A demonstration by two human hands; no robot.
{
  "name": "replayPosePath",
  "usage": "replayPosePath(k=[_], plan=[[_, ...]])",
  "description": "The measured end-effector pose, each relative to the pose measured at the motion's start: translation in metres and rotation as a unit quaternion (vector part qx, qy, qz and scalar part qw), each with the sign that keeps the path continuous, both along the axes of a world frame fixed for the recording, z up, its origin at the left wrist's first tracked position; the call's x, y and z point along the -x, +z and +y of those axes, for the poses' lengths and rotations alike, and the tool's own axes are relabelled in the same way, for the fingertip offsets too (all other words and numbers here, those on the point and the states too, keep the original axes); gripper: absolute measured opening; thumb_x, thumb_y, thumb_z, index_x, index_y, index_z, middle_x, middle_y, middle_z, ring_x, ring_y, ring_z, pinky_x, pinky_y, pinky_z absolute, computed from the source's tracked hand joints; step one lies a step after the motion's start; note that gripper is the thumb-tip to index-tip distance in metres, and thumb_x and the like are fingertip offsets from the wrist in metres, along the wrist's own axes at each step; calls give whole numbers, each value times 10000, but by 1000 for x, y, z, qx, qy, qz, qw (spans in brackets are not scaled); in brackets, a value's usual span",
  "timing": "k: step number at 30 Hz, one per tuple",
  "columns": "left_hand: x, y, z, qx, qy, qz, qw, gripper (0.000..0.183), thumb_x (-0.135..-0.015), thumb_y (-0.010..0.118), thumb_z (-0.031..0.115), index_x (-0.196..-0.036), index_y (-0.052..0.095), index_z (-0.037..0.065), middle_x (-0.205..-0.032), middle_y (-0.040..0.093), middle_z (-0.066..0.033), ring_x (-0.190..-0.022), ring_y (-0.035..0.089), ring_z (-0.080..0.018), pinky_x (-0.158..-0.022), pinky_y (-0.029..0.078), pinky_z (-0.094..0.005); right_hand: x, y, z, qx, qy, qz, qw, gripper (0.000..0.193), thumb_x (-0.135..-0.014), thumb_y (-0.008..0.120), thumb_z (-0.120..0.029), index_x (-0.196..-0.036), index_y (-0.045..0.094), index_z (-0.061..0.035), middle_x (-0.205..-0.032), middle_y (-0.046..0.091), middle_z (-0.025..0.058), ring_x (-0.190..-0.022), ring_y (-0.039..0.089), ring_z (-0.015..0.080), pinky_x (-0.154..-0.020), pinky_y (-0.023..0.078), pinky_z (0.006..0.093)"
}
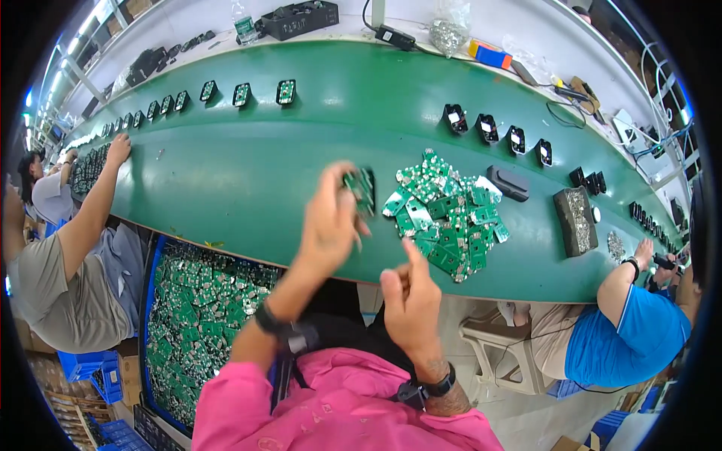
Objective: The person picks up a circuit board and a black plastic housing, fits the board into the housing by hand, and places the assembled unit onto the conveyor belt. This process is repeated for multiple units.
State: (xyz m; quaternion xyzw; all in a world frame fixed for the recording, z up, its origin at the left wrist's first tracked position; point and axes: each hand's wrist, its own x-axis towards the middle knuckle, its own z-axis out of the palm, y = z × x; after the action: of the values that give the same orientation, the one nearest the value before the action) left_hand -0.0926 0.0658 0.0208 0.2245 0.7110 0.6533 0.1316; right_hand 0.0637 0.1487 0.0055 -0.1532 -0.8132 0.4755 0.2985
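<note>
Nearest, below the table edge at left: a blue-rimmed bin [148, 301] packed with green circuit boards [199, 316]. Then the right hand [412, 304], index finger extended toward the loose board pile [451, 222], thumb apart, apparently holding nothing; contact with the pile hard to tell. Slightly farther, motion-blurred: the left hand [329, 218], fingers curled around a board unit [365, 192], seemingly green circuitry in a dark shell, raised above the green worktable [226, 177] and just left of the pile. Right beside the pile's upper right: a black plastic case [508, 183]. Farther right, a brown-grey box [579, 246] of small metal parts. Across the table: white-patched black housings [486, 129] at right, board-filled black housings [286, 92] at left.

Probably at the handling or assembling of a single unit. Calls next for a steady left grip and right fingertips brought in carefully, clear of the components.
</note>
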Motion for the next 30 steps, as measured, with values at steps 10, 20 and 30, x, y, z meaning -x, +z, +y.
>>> replayPosePath(k=[10,20,30], plan=[[281,-44,54,233,163,102,953,385,-1008,374,66,-1384,346,-11,-841,660,-199,-532,677,-247,-474,561,-343,-6,-48,-1,-80,107,3,991,163,-871,700,-89,-1016,672,-20,-707,611,113,-609,619,287,-563,494,370],[257,-13,96,313,121,432,837,641,-881,650,304,-1365,445,-63,-1313,541,-291,-1179,575,-424,-1003,458,-487,-15,-62,25,-34,190,14,981,213,-846,719,-106,-1029,659,-15,-760,614,58,-650,636,213,-605,515,325],[167,-32,250,287,-140,400,859,891,-716,799,470,-1360,477,-55,-1305,571,-261,-1179,578,-396,-1023,459,-420,-22,-16,71,-37,243,19,969,201,-847,719,-116,-1002,648,-10,-768,591,70,-635,607,221,-566,495,329]])
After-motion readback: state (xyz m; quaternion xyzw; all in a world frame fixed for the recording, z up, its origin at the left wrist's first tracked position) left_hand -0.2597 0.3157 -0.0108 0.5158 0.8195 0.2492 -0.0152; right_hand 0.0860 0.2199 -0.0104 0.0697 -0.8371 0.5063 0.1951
